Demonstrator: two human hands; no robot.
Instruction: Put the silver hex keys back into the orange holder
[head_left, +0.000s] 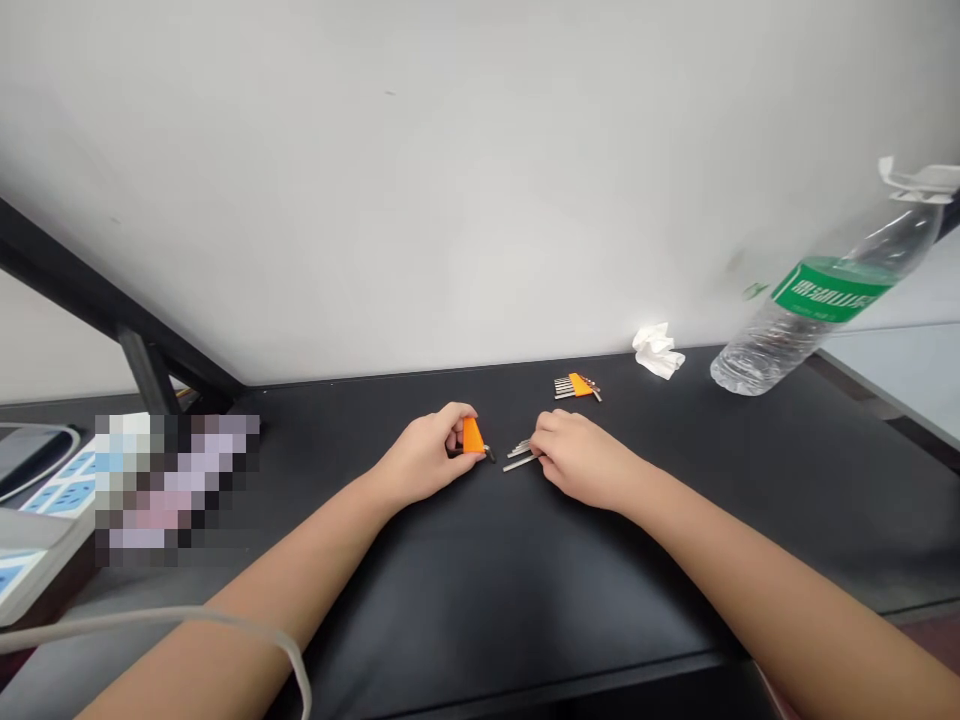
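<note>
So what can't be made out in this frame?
- Head view: left hand covers most of the orange holder.
- Right hand hides the far ends of the loose hex keys; count unclear.
- Second key set: too small for sizes.
- Left edge: pixelated patch.

Holder (472, 436) left of loose keys (519, 455) on table (450, 560) — second key set (576, 386) behind, bottle (817, 300) far right.

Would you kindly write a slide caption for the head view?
Left hand holds an orange hex-key holder; right hand gathers loose hex keys on a black table.
</note>
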